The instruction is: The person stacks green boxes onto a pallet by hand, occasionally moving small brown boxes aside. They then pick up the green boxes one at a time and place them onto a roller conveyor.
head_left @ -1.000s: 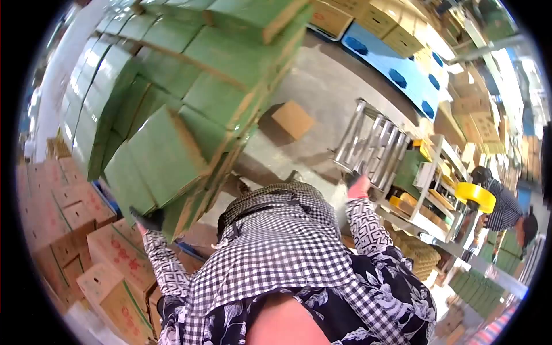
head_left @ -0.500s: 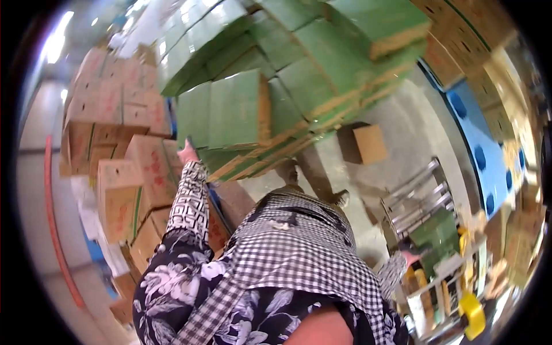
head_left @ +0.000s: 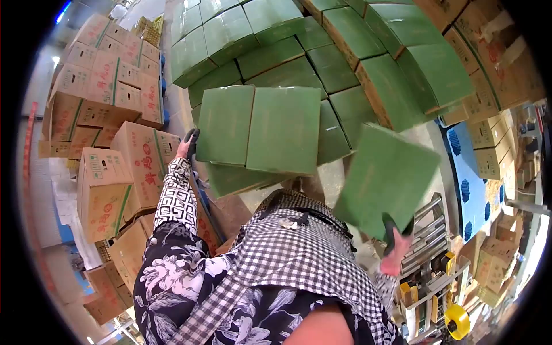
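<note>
My right hand [head_left: 397,242], in a dark glove with bare skin showing below it, grips the lower right edge of a green carton [head_left: 388,178]. That carton is tilted and held up off the floor at my right. Beside the left wall of another green carton [head_left: 224,123] is my left hand [head_left: 188,145], its gloved fingers stretched out against the box. A second green carton [head_left: 284,129] stands tight against that one on the right, and both sit on top of a lower green carton [head_left: 233,178].
Stacked green cartons [head_left: 276,75] fill the area ahead. Brown printed cartons [head_left: 146,161] are piled at my left. On the right are a metal ladder-like frame [head_left: 428,230], a yellow tape roll [head_left: 457,321] and a blue pallet [head_left: 463,167].
The green carton in my right hand has come up and forward from beside the metal frame, towards the stack. My left hand stays by the left stacked carton while the view has shifted.
</note>
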A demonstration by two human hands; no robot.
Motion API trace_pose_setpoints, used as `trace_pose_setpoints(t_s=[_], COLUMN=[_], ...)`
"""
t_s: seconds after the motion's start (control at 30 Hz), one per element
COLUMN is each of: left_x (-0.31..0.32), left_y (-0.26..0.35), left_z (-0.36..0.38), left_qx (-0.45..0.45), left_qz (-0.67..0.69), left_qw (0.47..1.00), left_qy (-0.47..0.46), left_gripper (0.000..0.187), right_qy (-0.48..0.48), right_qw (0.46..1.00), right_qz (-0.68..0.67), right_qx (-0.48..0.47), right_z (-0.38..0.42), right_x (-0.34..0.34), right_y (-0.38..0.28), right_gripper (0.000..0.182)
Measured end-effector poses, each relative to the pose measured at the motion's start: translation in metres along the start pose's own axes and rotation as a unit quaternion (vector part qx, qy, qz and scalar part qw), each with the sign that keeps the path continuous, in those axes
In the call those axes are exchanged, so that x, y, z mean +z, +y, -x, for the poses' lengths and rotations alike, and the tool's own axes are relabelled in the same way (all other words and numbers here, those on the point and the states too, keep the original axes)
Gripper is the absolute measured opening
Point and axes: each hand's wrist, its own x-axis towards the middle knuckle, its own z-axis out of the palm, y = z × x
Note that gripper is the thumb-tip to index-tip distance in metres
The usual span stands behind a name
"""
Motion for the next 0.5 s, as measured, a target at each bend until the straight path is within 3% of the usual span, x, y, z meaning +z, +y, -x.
trace_pose_setpoints(t_s=[0.03, 0.07, 0.13, 0.17, 0.27, 0.3, 0.4, 0.43, 0.5], left_x=[0.016, 0.043, 0.049, 0.085, 0.131, 0.13, 0.123, 0.11, 0.109], left_y=[0.005, 0.028, 0.018, 0.046, 0.098, 0.094, 0.095, 0.089, 0.109], left_z=[0.004, 0.015, -0.004, 0.022, 0.056, 0.065, 0.094, 0.092, 0.108], left_qx=[0.014, -0.002, -0.011, -0.101, -0.017, -0.007, -0.008, -0.016, 0.027], left_qz=[0.004, -0.046, -0.118, 0.03, 0.049, 0.058, 0.085, 0.157, 0.123], left_qw=[0.999, 0.998, 0.986, 0.986, 0.983, 0.986, 0.99, 0.983, 0.99], left_qy=[-0.03, -0.042, -0.119, -0.13, -0.176, -0.158, -0.114, -0.089, -0.067], left_gripper=[0.052, 0.048, 0.047, 0.048, 0.049, 0.051, 0.057, 0.059, 0.057], right_qy=[0.021, 0.001, -0.016, -0.04, -0.059, -0.09, -0.132, -0.145, -0.167], right_qw=[0.991, 0.988, 0.996, 0.996, 0.996, 0.982, 0.988, 0.987, 0.975], right_qz=[-0.13, -0.15, -0.08, -0.07, -0.068, -0.144, 0.017, -0.038, -0.147], right_qx=[0.036, 0.035, 0.037, 0.033, 0.028, 0.077, -0.083, -0.059, -0.01], right_z=[-0.024, -0.047, -0.078, -0.094, -0.11, -0.118, -0.135, -0.145, -0.18], right_x=[0.018, 0.029, 0.034, 0.022, -0.009, -0.015, -0.021, -0.013, 0.009], right_y=[-0.017, -0.017, 0.005, 0.025, 0.043, 0.031, 0.016, 0.002, -0.03], right_gripper=[0.066, 0.066, 0.058, 0.055, 0.046, 0.038, 0.033, 0.033, 0.033])
